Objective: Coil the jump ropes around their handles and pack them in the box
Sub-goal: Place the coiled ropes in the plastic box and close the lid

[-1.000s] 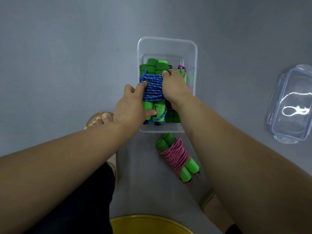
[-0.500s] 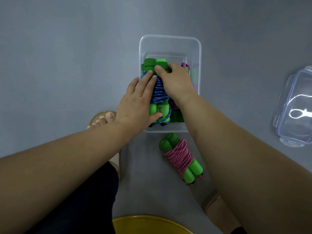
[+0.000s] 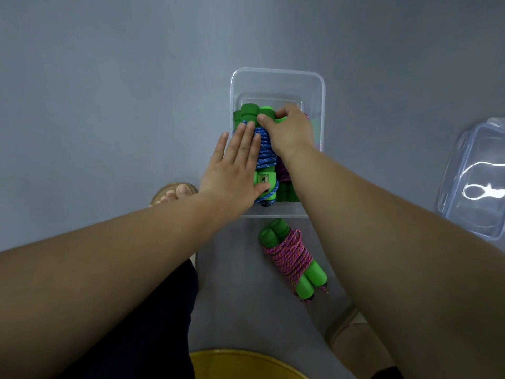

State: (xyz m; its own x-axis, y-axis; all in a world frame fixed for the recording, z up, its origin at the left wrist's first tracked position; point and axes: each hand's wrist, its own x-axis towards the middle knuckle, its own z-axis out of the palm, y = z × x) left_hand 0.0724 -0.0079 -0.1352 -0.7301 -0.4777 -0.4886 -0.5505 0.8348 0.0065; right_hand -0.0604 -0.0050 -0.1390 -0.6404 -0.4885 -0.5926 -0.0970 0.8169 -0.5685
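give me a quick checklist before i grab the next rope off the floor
1. Blue rope inside the box: ok, though it sits high on other bundles.
2. Blue coil tight around its handles: ok.
3. Left hand free: not ok, flat on the blue rope.
4. Right hand free: not ok, gripping the handle tops.
5. Pink rope on the floor coiled and ready: ok.
6. Room left in the box for it: cannot tell.

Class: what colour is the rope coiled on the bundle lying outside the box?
Pink, with green handles; head view.
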